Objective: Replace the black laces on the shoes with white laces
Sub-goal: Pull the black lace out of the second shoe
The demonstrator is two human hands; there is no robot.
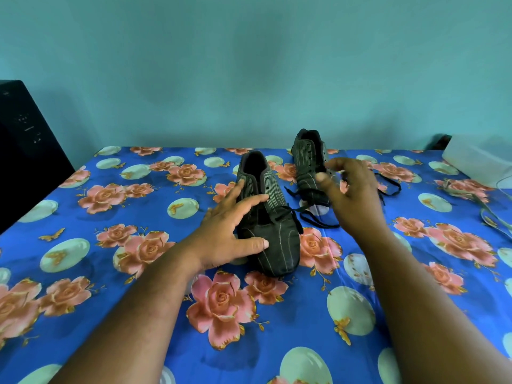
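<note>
Two dark striped shoes stand on the flowered blue cloth of the surface (110, 314). The near shoe (273, 228) lies under the left hand (235, 231), whose spread, straight fingers rest on its side, gripping nothing. The right hand (352, 195) hovers loosely open before the far shoe (309, 159) (partly hiding it), black laces (318, 221) trailing loose between and beside them.

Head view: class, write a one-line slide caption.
Left hand rests on the near shoe; right hand hovers open by the far shoe, black laces loosened.
</note>
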